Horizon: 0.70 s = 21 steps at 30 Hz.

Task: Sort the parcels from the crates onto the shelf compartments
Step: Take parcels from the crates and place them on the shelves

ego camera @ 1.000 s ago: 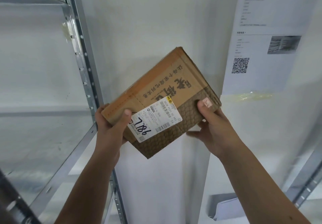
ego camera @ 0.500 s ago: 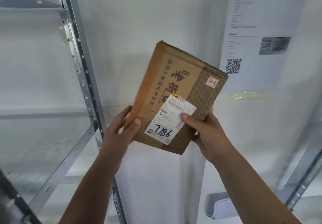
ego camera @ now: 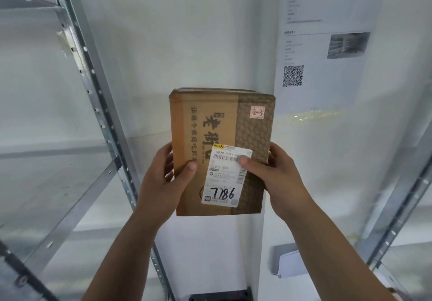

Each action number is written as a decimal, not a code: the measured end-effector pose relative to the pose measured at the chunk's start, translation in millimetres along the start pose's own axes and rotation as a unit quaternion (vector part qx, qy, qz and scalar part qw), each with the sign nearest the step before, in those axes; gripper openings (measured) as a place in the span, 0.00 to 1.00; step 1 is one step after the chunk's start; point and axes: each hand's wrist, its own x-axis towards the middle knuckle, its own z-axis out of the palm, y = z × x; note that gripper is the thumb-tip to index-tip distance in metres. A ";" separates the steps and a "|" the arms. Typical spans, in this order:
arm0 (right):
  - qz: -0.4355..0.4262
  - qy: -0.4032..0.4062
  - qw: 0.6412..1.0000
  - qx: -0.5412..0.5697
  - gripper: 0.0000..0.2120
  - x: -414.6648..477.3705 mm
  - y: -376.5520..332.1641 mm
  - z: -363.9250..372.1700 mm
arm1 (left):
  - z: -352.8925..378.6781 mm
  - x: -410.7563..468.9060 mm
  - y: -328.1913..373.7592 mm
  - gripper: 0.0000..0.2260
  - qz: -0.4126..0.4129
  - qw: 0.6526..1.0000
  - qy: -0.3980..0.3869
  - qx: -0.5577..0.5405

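Beside the grey metal shelf [ego camera: 98, 104], from the head view, left hand [ego camera: 163, 183] and right hand [ego camera: 275, 176] clamp the lower sides of a flat brown cardboard parcel [ego camera: 205, 118], upright in mid-air. Held so low, it may tip forward; misreading its small pink sticker [ego camera: 257, 112] marked 2-3 would likely mean the wrong compartment.

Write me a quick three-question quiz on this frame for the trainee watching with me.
1. True or false: one hand alone holds the parcel.
2. The small red sticker on it reads: A 2-3, B 4-1, C 6-5.
3. Which hand's thumb rests on the white label?
Key: 1 false, the left hand and right hand both grip it. 2 A. 3 right.
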 end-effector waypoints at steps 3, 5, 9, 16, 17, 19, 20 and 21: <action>0.003 0.009 1.000 -0.012 0.26 -8.6 1.3 -11.2 | 13.8 -9.6 1.8 0.25 -0.032 0.999 0.017 0.004; 0.009 0.010 1.000 -0.015 0.29 -14.8 5.6 -20.3 | 20.9 -15.0 1.8 0.23 -0.056 0.998 0.019 -0.011; 0.026 0.016 0.999 -0.008 0.31 -29.5 16.1 -37.9 | 38.1 -30.0 2.1 0.22 -0.089 0.996 0.019 -0.012; 0.068 0.062 0.996 0.011 0.28 -58.8 30.3 -68.6 | 71.3 -55.4 1.6 0.23 -0.116 0.993 -0.007 0.005; 0.072 0.076 0.994 0.017 0.28 -64.2 31.6 -73.7 | 77.4 -60.2 1.4 0.23 -0.120 0.993 -0.012 0.002; 0.082 0.103 0.991 0.025 0.27 -76.5 32.5 -81.4 | 87.4 -70.0 0.8 0.24 -0.127 0.991 -0.029 -0.008; 0.085 0.114 0.990 0.025 0.27 -83.9 32.3 -84.7 | 91.5 -74.8 1.1 0.26 -0.127 0.991 -0.039 -0.014; 0.087 0.125 0.988 0.021 0.27 -92.3 31.5 -87.8 | 95.0 -79.0 1.5 0.28 -0.127 0.990 -0.049 -0.020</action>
